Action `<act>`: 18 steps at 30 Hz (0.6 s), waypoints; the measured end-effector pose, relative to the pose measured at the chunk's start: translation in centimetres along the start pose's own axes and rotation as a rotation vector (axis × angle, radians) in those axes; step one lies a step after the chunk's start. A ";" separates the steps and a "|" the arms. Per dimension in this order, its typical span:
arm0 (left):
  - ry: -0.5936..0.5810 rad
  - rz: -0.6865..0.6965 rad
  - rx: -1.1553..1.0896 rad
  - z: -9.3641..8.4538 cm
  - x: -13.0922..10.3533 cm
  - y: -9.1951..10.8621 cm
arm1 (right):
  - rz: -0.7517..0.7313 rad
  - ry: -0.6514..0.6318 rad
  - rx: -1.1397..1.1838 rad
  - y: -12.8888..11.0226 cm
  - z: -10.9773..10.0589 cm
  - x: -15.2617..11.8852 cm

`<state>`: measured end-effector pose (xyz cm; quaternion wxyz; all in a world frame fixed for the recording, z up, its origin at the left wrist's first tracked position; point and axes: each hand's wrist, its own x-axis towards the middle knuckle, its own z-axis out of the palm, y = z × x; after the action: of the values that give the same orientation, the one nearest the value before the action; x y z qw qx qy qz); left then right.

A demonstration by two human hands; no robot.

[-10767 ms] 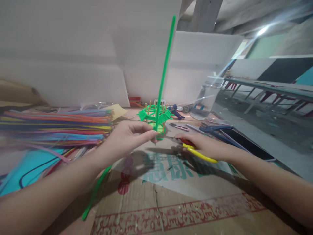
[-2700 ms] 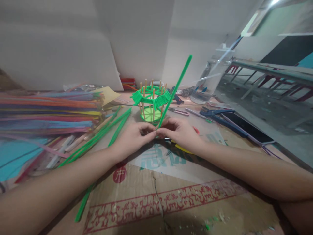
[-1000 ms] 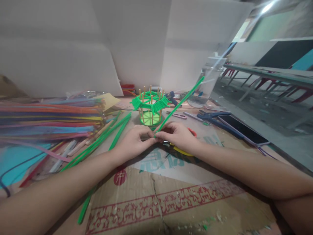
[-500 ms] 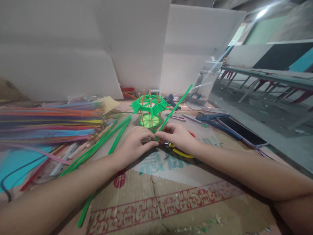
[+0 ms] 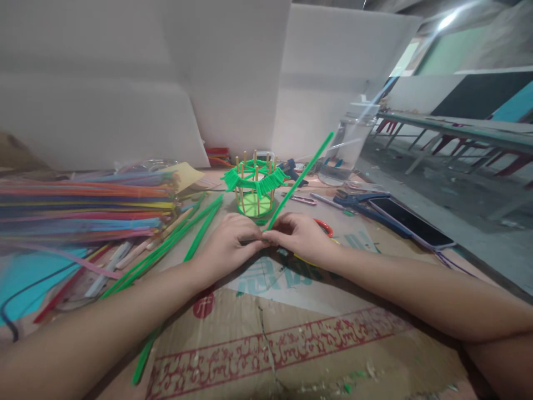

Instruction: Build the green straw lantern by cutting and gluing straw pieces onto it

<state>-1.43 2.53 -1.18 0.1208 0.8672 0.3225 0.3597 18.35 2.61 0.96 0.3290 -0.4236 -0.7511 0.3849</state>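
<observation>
A green pipe cleaner (image 5: pixel 303 176) slants up and to the right from between my two hands. Thumb and fingers of my right hand (image 5: pixel 293 233) pinch it near its lower end. My left hand (image 5: pixel 237 239) meets the right at that same end, its thumb and fingertips closed on it; the very tip is hidden. Just beyond my hands stands a small round pavilion-like model (image 5: pixel 256 186) with a green base, wooden stick posts and a green fuzzy roof ring. Under my right hand lie scissors with a red and yellow handle (image 5: pixel 323 226), partly covered.
Bundles of coloured pipe cleaners (image 5: pixel 87 205) lie at the left, with loose green pipe cleaners (image 5: pixel 166 250) beside my left forearm. A phone (image 5: pixel 412 222), pliers (image 5: pixel 370 208) and a water bottle (image 5: pixel 347 144) are at the right. Cardboard (image 5: pixel 233 344) covers the tabletop.
The pipe cleaner's upper end has shifted slightly up and right. My right fingers have drawn against the left ones, and the right hand covers more of the scissors.
</observation>
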 end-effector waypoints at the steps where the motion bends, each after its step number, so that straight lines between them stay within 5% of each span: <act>1: 0.001 -0.018 -0.014 0.0 0.0 0.0 | -0.003 -0.006 0.030 0.1 0.0 0.0; 10: -0.031 -0.274 -0.196 -0.1 0.5 0.2 | 0.016 -0.059 0.188 0.6 -0.2 0.3; 18: -0.047 -0.224 -0.210 0.0 0.5 0.2 | 0.007 0.026 0.162 0.8 0.3 0.0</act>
<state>-1.07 2.73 -0.81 0.2578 0.8166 0.3747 0.3555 18.38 2.78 0.14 0.3704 -0.4033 -0.7117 0.4401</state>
